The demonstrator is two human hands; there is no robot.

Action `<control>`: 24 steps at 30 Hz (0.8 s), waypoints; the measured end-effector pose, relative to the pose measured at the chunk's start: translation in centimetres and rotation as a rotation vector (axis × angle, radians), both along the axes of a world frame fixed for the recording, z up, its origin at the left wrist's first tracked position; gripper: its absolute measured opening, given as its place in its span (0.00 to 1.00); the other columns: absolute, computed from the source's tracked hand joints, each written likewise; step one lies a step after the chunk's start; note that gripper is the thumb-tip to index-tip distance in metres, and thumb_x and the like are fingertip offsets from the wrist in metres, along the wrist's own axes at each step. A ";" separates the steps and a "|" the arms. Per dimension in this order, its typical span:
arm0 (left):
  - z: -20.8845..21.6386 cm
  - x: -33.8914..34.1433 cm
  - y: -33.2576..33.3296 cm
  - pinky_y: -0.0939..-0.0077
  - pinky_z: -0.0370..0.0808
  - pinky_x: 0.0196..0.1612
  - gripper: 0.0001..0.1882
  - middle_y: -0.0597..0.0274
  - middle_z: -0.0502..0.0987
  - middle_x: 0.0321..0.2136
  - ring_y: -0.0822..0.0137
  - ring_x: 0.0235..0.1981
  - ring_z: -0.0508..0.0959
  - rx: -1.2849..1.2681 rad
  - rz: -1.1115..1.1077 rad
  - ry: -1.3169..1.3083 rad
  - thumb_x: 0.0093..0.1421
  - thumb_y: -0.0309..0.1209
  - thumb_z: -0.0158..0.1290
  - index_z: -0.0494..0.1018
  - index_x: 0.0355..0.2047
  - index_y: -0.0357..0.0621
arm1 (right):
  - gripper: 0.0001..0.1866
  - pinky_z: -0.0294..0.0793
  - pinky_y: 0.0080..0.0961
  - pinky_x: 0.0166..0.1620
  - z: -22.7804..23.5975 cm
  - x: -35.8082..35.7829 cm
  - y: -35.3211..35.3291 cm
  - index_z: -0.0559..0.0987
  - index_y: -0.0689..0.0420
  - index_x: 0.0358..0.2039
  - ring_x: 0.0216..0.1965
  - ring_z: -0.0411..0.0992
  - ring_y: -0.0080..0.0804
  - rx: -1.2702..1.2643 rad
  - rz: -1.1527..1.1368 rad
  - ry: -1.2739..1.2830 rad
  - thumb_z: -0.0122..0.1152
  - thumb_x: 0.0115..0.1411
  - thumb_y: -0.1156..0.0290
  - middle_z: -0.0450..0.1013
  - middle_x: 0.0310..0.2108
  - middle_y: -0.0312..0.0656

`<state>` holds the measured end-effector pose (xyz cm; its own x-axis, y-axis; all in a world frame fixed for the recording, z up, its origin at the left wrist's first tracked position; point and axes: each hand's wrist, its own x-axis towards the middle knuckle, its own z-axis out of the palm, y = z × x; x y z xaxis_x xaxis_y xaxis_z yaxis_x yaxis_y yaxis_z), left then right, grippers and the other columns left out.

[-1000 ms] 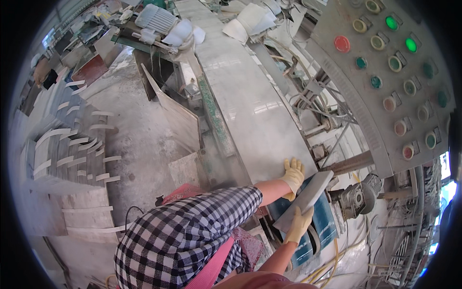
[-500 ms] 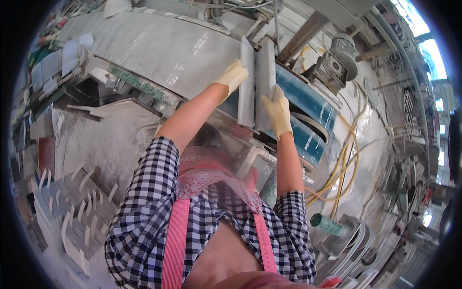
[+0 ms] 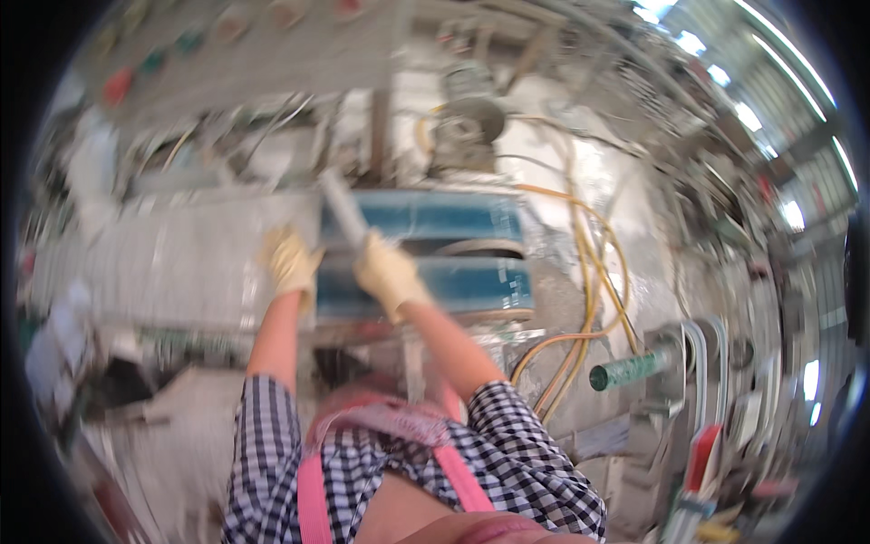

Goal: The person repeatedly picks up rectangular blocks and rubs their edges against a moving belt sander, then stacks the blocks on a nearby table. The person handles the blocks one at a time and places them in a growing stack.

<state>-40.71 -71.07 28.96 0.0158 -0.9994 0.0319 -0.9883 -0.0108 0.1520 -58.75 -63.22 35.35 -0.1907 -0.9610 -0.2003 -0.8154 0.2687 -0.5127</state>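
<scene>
In the head view, blurred by motion, the right grip (image 3: 390,276), gloved, is closed around the near end of a pale strip (image 3: 345,210). The strip runs from the fingertips forward and to the left, across the far one of two blue belts (image 3: 453,214). The left grip (image 3: 292,261), also gloved, is to the strip's left, apart from it, fingers loosely spread and holding nothing, over the pale surface (image 3: 172,258); blur hides whether it touches.

The gloves (image 3: 391,274) look rubbery and matt. Motion blurs the pale bar (image 3: 344,208), whose face seems smooth. Blue belts (image 3: 421,210) carry a soft sheen; the checked shirt (image 3: 265,444) is matt cloth.
</scene>
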 end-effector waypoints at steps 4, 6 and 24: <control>1.1 -0.9 -1.9 0.30 0.52 0.66 0.59 0.43 0.50 0.71 0.42 0.72 0.48 0.256 0.114 -0.011 0.47 0.52 0.69 0.49 0.73 0.48 | 0.21 0.76 0.51 0.45 -0.3 -0.6 0.4 0.67 0.57 0.52 0.42 0.78 0.58 -0.037 0.054 -0.044 0.54 0.62 0.60 0.79 0.38 0.56; 1.9 -1.3 -2.6 0.34 0.54 0.66 0.61 0.42 0.52 0.70 0.41 0.71 0.51 0.366 0.139 -0.063 0.46 0.51 0.70 0.48 0.73 0.46 | 0.22 0.76 0.51 0.45 -0.6 -0.8 0.7 0.67 0.58 0.52 0.41 0.78 0.58 -0.046 0.092 -0.058 0.56 0.62 0.59 0.80 0.38 0.55; 2.3 4.1 -4.6 0.62 0.80 0.33 0.18 0.47 0.78 0.33 0.54 0.28 0.80 0.344 0.039 1.430 0.55 0.22 0.43 0.73 0.46 0.31 | 0.31 0.77 0.51 0.44 -1.5 -1.6 0.5 0.70 0.62 0.51 0.39 0.77 0.63 -0.136 0.066 -0.127 0.51 0.66 0.44 0.79 0.35 0.61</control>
<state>-36.61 -75.66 31.26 -0.1443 -0.9526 -0.2678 -0.0013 -0.2705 0.9627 -60.36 -62.77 33.87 -0.1082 -0.9904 -0.0859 -0.7550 0.1381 -0.6410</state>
